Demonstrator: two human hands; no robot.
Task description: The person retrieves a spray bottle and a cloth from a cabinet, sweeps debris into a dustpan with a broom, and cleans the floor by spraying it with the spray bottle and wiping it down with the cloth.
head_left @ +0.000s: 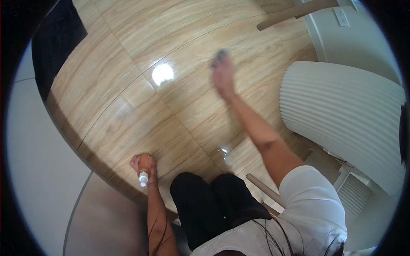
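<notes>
My left hand (136,164) is closed around a small orange bottle (145,162) with a white top, low over the wood-look tile floor (171,136). The bottle's top points back toward me. Stretched out ahead, my right hand (223,77) is smeared by motion. Its fingers look closed on a small dark grey-blue thing (221,54), too blurred to name. I cannot tell whether that thing touches the floor.
A white ribbed bin-like object (341,102) stands at the right by the wall. Round wooden legs (294,15) reach in at the top right. A dark cloth or mat (57,47) lies at the upper left, beside a curved light-coloured surface (42,136).
</notes>
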